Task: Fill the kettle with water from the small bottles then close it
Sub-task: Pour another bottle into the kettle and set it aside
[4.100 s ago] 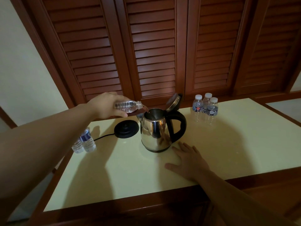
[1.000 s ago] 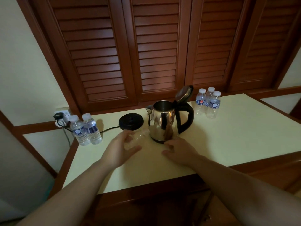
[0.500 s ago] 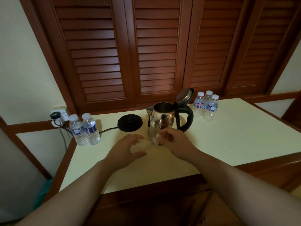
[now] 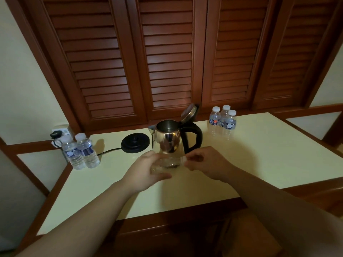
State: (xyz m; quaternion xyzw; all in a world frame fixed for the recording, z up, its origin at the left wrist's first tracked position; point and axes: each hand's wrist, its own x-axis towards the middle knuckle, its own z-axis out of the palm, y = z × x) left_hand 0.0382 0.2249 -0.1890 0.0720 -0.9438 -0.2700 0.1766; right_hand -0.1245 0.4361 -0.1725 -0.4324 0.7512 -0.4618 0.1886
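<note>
Bottle in hand: a small clear bottle (image 4: 166, 164) lies nearly level above the tabletop (image 4: 259, 154), near its front edge and just in front of the kettle; it looks empty or close to it.
Long axis: runs left to right, base toward the left hand, neck and white cap (image 4: 182, 160) toward the right hand.
Left hand (image 4: 143, 173): fingers and thumb wrapped round the bottle's body, holding it.
Right hand (image 4: 206, 164): fingertips pinched at the cap end; whether the cap is going on or coming off cannot be told.
Key relation: the cap sits right at the right fingers, so any twist belongs to that hand while the left steadies.
Kettle (image 4: 169, 140): steel, upright at mid-tabletop toward the back edge, lid (image 4: 189, 112) hinged open, handle to the right.
Kettle base (image 4: 135, 143): black, just left of the kettle, cord running left.
Sealed bottles: three (image 4: 222, 121) near the back edge right of the kettle; two (image 4: 81, 151) at the left edge.
Judgement: the lid is not yet shut, and more pouring may remain.
</note>
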